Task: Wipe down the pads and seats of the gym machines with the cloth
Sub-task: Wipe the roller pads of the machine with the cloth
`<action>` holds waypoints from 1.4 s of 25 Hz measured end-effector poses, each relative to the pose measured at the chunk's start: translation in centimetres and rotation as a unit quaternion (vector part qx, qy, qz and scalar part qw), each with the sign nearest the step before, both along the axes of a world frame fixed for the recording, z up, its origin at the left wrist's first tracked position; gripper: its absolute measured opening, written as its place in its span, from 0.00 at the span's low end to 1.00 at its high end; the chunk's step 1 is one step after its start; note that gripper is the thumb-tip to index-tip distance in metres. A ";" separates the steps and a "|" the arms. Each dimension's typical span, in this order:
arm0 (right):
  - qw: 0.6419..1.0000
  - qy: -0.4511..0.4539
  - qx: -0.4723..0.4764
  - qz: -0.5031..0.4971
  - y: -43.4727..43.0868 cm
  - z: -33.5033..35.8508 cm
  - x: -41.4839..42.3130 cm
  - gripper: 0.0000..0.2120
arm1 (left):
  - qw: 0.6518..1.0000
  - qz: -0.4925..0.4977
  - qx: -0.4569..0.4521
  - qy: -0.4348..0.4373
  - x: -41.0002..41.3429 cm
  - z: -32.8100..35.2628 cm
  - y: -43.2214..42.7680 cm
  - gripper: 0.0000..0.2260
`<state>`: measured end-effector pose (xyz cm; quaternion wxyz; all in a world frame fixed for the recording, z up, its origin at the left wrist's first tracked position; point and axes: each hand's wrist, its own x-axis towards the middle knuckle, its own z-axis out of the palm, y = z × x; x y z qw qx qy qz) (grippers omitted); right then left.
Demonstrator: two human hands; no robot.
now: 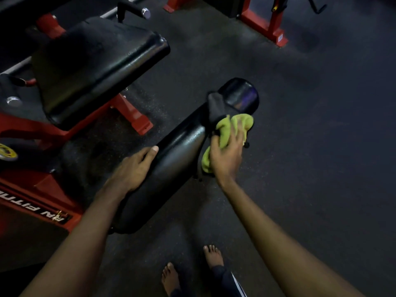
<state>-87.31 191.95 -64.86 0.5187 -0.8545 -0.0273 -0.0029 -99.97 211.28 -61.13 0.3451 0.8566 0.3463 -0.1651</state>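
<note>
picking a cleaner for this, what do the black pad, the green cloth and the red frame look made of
The pad looks like black vinyl or faux leather over padding: smooth, with glossy highlights. The cloth seems to be soft microfibre or terry: fuzzy, yellow-green, bunched in folds. The frame is probably painted or powder-coated steel: hard-edged and evenly red.

Yellow-green cloth (227, 129) bunched against a long black pad (171, 166)
The cloth is crumpled in the right hand (227, 155) and pressed to the pad's right edge near its far end. The pad is glossy and narrow and runs diagonally away, and the left hand (130, 168) grips its near left edge. A broader black seat pad (96, 67) sits tilted, apart on the left.
</note>
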 end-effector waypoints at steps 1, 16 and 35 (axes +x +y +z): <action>0.999 -0.023 -0.003 0.025 0.2 -0.2 -1.0 0.30 | 1.000 0.004 -0.014 -0.003 0.2 0.0 0.3 0.26; 0.960 -0.120 -0.189 0.166 1.0 1.8 0.0 0.29 | 1.000 0.021 -0.008 -0.018 -1.3 -0.1 0.7 0.24; 0.935 -0.128 -0.266 0.195 4.1 3.3 -2.2 0.30 | 0.965 0.110 -0.041 -0.235 -12.6 -3.1 1.3 0.20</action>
